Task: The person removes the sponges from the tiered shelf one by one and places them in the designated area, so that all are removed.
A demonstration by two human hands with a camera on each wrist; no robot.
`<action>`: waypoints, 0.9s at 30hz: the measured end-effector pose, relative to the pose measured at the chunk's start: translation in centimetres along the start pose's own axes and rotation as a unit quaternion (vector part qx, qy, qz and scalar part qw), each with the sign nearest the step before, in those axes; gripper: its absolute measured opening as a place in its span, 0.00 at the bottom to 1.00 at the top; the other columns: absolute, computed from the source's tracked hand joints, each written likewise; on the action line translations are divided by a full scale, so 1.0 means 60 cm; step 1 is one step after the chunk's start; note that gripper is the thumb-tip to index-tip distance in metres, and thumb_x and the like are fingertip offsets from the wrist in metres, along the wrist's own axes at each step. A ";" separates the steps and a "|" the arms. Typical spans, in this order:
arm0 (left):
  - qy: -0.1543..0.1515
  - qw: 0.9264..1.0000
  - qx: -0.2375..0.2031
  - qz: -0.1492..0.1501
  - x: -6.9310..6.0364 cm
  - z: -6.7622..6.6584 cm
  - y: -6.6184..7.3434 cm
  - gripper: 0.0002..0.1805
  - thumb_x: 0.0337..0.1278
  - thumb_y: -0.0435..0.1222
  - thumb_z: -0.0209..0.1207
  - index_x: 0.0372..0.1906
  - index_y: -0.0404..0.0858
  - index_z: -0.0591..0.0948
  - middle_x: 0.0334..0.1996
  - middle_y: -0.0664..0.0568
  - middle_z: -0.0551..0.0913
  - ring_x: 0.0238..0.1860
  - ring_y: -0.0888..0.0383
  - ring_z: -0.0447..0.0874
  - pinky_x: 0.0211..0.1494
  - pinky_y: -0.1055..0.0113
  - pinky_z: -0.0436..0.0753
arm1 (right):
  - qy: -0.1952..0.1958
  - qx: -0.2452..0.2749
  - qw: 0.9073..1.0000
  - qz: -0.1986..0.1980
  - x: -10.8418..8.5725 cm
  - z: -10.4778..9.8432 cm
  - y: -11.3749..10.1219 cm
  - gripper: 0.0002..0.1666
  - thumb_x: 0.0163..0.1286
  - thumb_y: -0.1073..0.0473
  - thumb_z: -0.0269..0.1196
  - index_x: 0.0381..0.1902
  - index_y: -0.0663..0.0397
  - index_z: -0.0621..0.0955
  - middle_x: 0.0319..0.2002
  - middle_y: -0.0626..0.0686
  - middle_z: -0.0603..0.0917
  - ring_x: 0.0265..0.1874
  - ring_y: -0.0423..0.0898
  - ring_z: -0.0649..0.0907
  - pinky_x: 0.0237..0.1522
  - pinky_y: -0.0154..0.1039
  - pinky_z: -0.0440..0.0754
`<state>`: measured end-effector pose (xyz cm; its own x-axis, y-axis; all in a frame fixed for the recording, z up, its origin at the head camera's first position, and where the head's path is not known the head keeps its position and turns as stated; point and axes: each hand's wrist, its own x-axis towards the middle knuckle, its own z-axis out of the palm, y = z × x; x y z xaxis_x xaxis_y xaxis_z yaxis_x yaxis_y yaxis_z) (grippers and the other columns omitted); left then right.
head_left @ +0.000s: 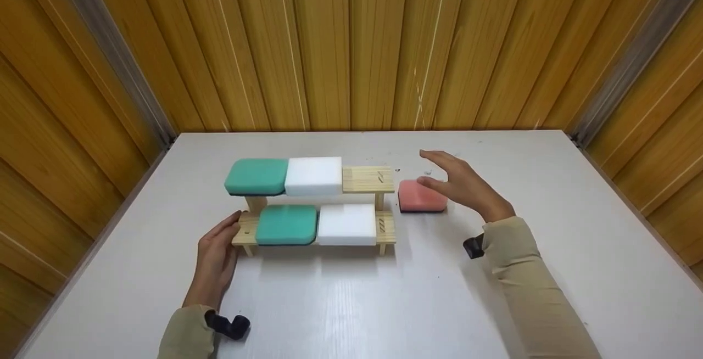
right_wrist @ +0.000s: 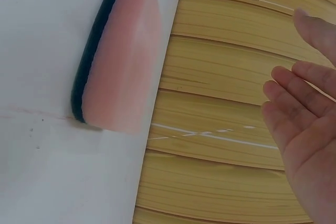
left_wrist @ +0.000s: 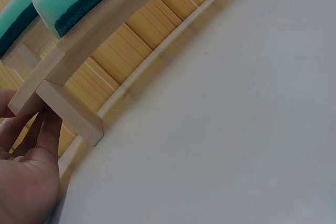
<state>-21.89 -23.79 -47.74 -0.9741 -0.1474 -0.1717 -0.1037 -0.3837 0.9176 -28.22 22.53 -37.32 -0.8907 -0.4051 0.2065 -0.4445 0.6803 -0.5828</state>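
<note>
A two-step wooden rack [head_left: 367,179] stands on the table. Its upper step carries a green sponge [head_left: 256,176] and a white sponge [head_left: 313,175]; another green sponge [head_left: 286,224] and white sponge [head_left: 347,224] lie on the lower step. My left hand [head_left: 216,252] grips the left end of the lower step, with fingers [left_wrist: 48,132] under the board beside a short leg. To the right of the rack a pink sponge [head_left: 420,198] with a dark underside lies on the table. Over it my right hand [head_left: 467,186] is held with fingers spread, apart from the sponge [right_wrist: 123,59] in the right wrist view.
The white table [head_left: 351,304] ends at a yellow wood-patterned wall [head_left: 379,46] behind the rack. Similar panels rise on both sides. Bare wood [head_left: 360,178] shows at the upper step's right end. Each wrist wears a small black device [head_left: 473,246].
</note>
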 end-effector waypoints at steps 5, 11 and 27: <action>-0.002 1.000 -0.004 0.001 0.001 0.000 0.000 0.27 0.70 0.32 0.49 0.71 0.34 0.63 0.74 0.47 0.60 0.73 0.56 0.60 0.66 0.75 0.74 | -0.006 0.009 1.000 -0.001 0.007 0.000 -0.017 0.39 0.68 0.46 0.61 0.71 0.56 0.64 0.70 0.59 0.67 0.70 0.57 0.65 0.72 0.59 0.63; -0.006 1.000 -0.014 -0.003 0.002 0.000 -0.002 0.27 0.70 0.32 0.49 0.71 0.33 0.62 0.74 0.47 0.60 0.73 0.56 0.61 0.66 0.74 0.75 | -0.004 0.021 1.000 -0.021 0.014 0.005 -0.030 0.38 0.68 0.49 0.62 0.70 0.58 0.65 0.69 0.59 0.67 0.69 0.58 0.67 0.70 0.59 0.66; 0.002 1.000 -0.001 -0.001 0.004 -0.001 0.000 0.26 0.70 0.31 0.48 0.70 0.34 0.64 0.74 0.47 0.60 0.73 0.57 0.61 0.65 0.76 0.75 | -0.019 0.061 0.997 -0.048 0.040 0.027 -0.074 0.36 0.67 0.52 0.63 0.69 0.58 0.67 0.68 0.58 0.69 0.66 0.59 0.71 0.70 0.51 0.70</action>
<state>-22.08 -23.87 -47.81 -0.9730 -0.1500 -0.1756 -0.1058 -0.3865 0.9162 -28.22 17.55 -35.51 -0.8389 -0.4893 0.2384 -0.5113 0.5583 -0.6534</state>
